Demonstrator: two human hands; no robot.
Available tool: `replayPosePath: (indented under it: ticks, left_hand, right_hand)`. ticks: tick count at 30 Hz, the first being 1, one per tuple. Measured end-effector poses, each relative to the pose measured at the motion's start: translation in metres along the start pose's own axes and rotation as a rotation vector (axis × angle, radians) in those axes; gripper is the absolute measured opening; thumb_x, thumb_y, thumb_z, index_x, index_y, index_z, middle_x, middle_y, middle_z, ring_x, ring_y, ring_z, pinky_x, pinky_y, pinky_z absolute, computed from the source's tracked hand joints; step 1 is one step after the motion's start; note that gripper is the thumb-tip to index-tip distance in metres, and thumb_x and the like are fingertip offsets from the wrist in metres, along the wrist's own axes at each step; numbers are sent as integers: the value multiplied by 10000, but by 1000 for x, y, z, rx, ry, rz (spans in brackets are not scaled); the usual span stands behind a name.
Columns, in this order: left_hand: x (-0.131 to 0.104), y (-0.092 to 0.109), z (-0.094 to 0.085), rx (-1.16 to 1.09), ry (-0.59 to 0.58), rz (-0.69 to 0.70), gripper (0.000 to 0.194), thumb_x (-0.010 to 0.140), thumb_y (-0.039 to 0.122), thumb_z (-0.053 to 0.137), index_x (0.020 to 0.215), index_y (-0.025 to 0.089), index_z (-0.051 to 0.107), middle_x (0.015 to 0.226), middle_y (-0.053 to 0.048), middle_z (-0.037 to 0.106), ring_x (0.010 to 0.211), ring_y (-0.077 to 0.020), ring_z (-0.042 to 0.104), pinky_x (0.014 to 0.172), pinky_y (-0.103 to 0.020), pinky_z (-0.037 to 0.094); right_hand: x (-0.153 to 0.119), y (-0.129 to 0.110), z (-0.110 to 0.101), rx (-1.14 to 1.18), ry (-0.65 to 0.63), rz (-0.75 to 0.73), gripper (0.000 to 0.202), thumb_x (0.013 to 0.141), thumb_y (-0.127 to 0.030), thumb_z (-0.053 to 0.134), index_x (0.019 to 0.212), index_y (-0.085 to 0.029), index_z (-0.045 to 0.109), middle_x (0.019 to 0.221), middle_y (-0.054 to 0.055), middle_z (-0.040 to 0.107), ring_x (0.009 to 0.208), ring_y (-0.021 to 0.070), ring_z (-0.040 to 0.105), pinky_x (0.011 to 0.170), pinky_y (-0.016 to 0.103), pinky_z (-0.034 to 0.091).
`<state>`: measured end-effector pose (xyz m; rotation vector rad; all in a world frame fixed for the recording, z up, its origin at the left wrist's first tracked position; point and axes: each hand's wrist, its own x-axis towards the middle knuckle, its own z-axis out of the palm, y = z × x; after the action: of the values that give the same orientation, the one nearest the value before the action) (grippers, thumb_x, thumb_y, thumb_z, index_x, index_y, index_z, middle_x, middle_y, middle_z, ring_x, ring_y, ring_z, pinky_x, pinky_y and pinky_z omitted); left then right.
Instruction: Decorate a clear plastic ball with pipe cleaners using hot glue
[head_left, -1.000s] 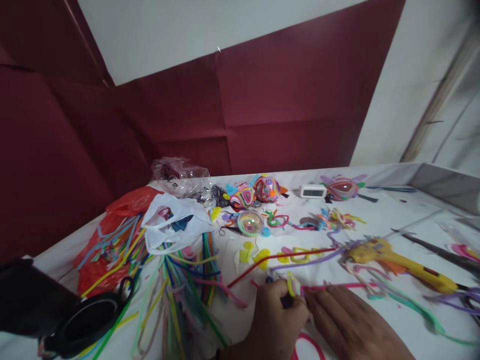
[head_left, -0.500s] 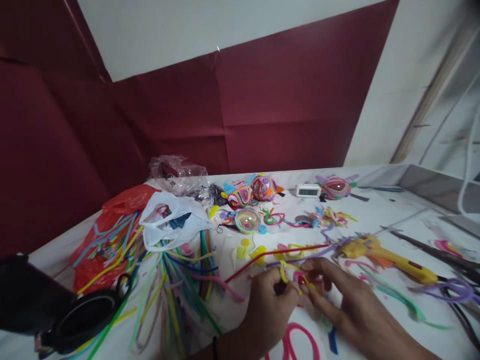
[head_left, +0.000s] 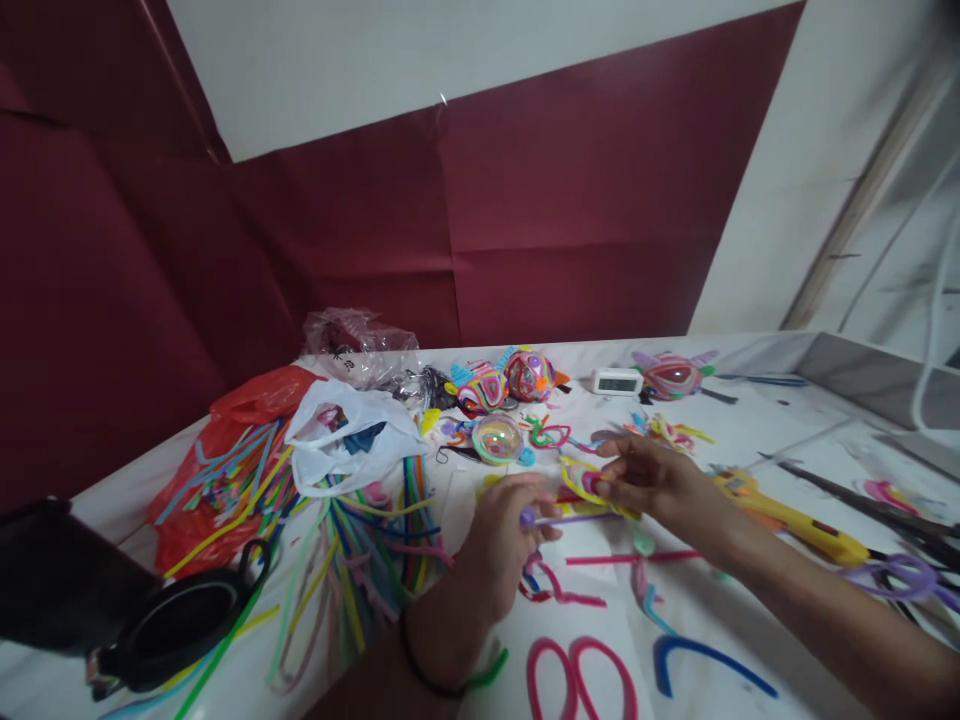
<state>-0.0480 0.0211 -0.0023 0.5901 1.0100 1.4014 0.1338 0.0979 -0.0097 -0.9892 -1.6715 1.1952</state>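
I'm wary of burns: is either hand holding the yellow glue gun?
No, the glue gun lies on the table, to the right of both the left hand and the right hand.

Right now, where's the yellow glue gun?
The yellow glue gun lies on the right of the head view, just beyond the right forearm, beside the purple loop.

Maroon sheeting (head_left: 585, 190) covers much of the pale wall (head_left: 337, 70) behind the marbled table (head_left: 757, 430).
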Motion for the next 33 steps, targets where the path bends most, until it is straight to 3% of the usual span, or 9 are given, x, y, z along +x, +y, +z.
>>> replayPosePath:
  ticks: [4, 9, 12, 15, 20, 27, 33]
  left_hand:
    - [13, 7, -3, -106, 15, -7, 154, 726, 138, 612, 880, 141, 596, 801, -72, 675, 793, -174, 678, 852, -341, 526]
    - [34, 6, -11, -67, -42, 16, 306, 654, 5, 625, 934, 125, 594, 890, -108, 679, 945, -228, 683, 1019, -411, 439]
    - [38, 6, -8, -27, -52, 0, 366, 666, -36, 585, 993, 127, 577, 932, -116, 677, 957, -225, 681, 1021, -411, 443]
    - [33, 8, 1, 25, -73, -1, 429, 674, -47, 578, 1063, 135, 562, 993, -119, 671, 968, -219, 677, 1006, -398, 460]
    - [22, 11, 17, 188, -118, 4, 527, 641, -24, 593, 1138, 136, 525, 1019, -115, 682, 895, -213, 688, 890, -373, 522]
    - [12, 18, 31, 354, -180, 42, 483, 656, 48, 634, 1110, 158, 510, 879, -34, 673, 693, -136, 662, 736, -303, 541]
    - [16, 27, 17, 502, -254, 56, 411, 681, 91, 655, 1069, 168, 542, 955, -51, 646, 809, -167, 669, 734, -300, 541]
  right_hand:
    - [19, 19, -1, -83, -6, -24, 510, 597, -526, 751, 914, -201, 517, 599, -18, 606, 511, 149, 564, 488, 286, 465]
    - [26, 29, -6, -224, -3, -65, 330, 649, -367, 683, 892, -187, 550, 568, -30, 603, 456, 130, 533, 432, 250, 411]
    - [21, 19, -11, -358, 21, -150, 181, 671, -228, 650, 842, -183, 611, 709, 28, 662, 627, 171, 612, 574, 296, 475]
    - [10, 0, -5, -453, 7, -269, 139, 758, -203, 607, 879, -180, 670, 941, 90, 682, 881, 216, 625, 767, 351, 475]
    - [-4, -23, 15, -499, -155, -398, 169, 872, -230, 559, 980, -201, 686, 869, 53, 660, 802, 171, 614, 738, 296, 458]
    - [-10, -27, 16, -512, -158, -375, 70, 814, -177, 614, 869, -150, 649, 779, 34, 596, 697, 154, 540, 644, 273, 395]
    - [-19, -30, 13, -415, -179, -283, 93, 806, -252, 588, 819, -167, 624, 692, -8, 578, 617, 123, 495, 582, 246, 371]
